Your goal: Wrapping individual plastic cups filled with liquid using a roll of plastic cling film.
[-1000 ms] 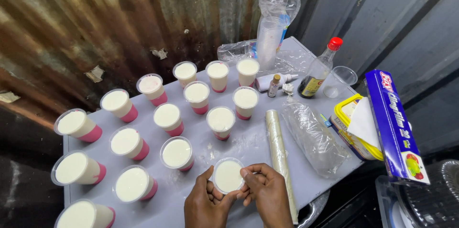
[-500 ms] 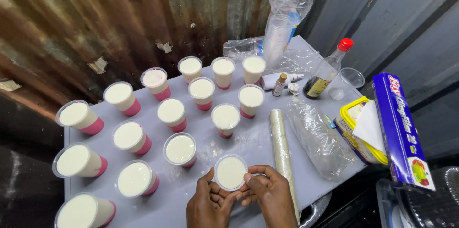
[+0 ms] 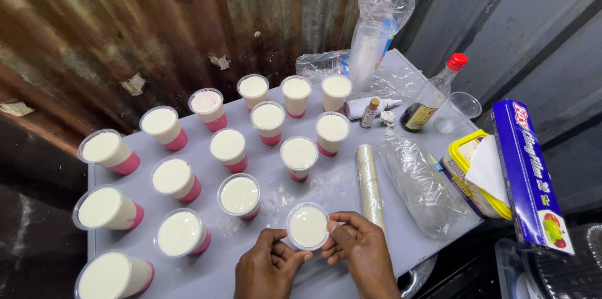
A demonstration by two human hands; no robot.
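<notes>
**A:** Where are your hands just now?

**B:** Both of yours sit at the near edge of the grey tabletop (image 3: 351, 186). Your left hand (image 3: 266, 267) and right hand (image 3: 360, 255) meet around one clear plastic cup (image 3: 308, 226) filled with a white, milky dessert. The fingers of each hand are curled against the rim, left ones at its lower left, right ones along its right side, so the cup is gripped between both.

**A:** And the cup itself?

**B:** It stands upright on the tabletop in front of you, just left of the near end of a roll of cling film (image 3: 370, 186), which lies lengthwise. The nearest filled cup (image 3: 239, 195) is up and to the left, apart from it.

**A:** What else is around you?

**B:** More filled cups, white on top with a pink layer at the base, stand in loose rows across the left and middle of the tabletop. To the right of the roll lies a crumpled clear plastic bag (image 3: 420, 186). Past it are a dark sauce bottle with a red cap (image 3: 433, 93), a small brown vial (image 3: 370, 112), an empty clear cup (image 3: 465, 105), a yellow-rimmed tub (image 3: 461, 158) and a long blue film box (image 3: 530, 173). A sleeve of stacked empty cups (image 3: 370, 48) leans by the rusty corrugated wall (image 3: 125, 29).
</notes>
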